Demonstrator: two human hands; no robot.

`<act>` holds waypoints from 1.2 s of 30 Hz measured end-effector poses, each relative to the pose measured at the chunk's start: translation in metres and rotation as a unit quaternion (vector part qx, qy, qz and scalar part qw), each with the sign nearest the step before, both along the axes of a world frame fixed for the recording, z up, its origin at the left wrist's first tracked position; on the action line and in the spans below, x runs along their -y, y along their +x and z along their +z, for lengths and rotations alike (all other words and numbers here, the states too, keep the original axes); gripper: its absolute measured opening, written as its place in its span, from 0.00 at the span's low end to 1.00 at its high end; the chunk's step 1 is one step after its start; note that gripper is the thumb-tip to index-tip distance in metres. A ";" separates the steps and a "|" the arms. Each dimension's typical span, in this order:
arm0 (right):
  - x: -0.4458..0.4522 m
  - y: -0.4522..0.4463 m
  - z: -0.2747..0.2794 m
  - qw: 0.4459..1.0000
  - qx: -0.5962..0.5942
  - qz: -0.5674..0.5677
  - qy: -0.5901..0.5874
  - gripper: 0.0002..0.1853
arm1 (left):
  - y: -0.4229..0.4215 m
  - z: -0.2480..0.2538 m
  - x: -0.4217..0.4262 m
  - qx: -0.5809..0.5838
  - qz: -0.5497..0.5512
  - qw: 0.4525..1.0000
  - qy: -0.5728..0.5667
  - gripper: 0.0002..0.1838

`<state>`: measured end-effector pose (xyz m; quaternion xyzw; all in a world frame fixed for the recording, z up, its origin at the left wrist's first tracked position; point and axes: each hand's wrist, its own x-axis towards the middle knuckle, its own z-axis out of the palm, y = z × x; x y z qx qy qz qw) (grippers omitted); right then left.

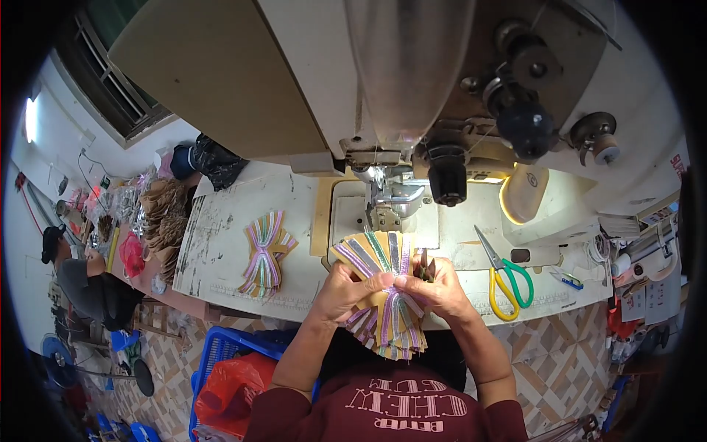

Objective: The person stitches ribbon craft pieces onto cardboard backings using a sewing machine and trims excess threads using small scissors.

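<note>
Hands: left hand point(342, 293) and right hand point(442, 291) gripped the striped bundle point(392, 324) — dark snips point(424, 264) in the right
Bundle: seemed light, bendable, easily creased
Gathered waist: looked surest to hold

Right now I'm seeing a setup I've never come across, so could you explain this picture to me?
This picture comes from a head-worn camera looking forward and down. There is no robot: the bare left hand and right hand belong to the wearer. They hold a fanned bundle of tan strips with glittery purple, green and grey bands, pinched at its narrow middle. The right hand also has a small dark pointed tool, perhaps snips. Beyond them stands a large pale sewing machine. On the worn white table lie a similar striped bundle, to the left, and metal scissors with one yellow and one green handle, to the right.
</note>
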<state>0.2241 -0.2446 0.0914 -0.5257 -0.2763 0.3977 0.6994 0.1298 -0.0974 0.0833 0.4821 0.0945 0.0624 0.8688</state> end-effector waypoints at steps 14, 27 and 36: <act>-0.012 0.011 0.021 0.795 0.537 -0.275 0.063 0.15 | 0.015 0.037 -0.019 0.048 -0.011 0.994 0.097 0.15; -0.039 0.050 0.023 0.629 0.716 -0.292 0.082 0.14 | 0.032 0.056 -0.012 0.035 0.032 0.999 -0.024 0.13; -0.039 0.048 0.022 0.628 0.714 -0.309 0.027 0.18 | 0.038 0.053 -0.015 0.032 0.036 0.999 -0.020 0.14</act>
